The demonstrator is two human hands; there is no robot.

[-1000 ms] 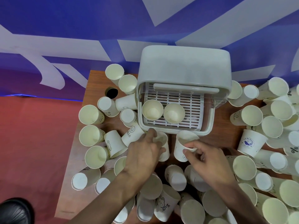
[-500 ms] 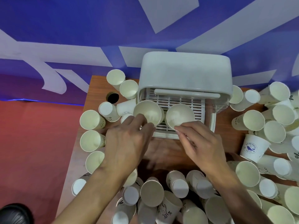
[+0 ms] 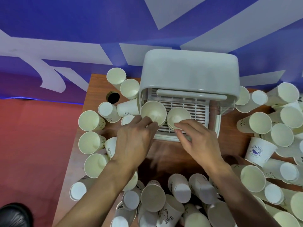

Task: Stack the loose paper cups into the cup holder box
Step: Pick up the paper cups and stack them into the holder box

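Note:
The pale grey cup holder box stands at the back of the wooden table with its front open and a white slatted tray inside. Two cream paper cups stand mouth-up on the tray's left half. My left hand pinches the near rim of the left cup. My right hand holds the near side of the right cup between fingers and thumb. Whether other cups sit stacked beneath these two is hidden.
Several loose paper cups lie and stand to the left, a bigger heap crowds the right, and more cups pile up at the front. A round cable hole sits at the table's back left. A black shoe shows on the red floor.
Both hands picked a cup from the table in front of the box and carried it forward onto the tray. Over the last half second they have held almost still there.

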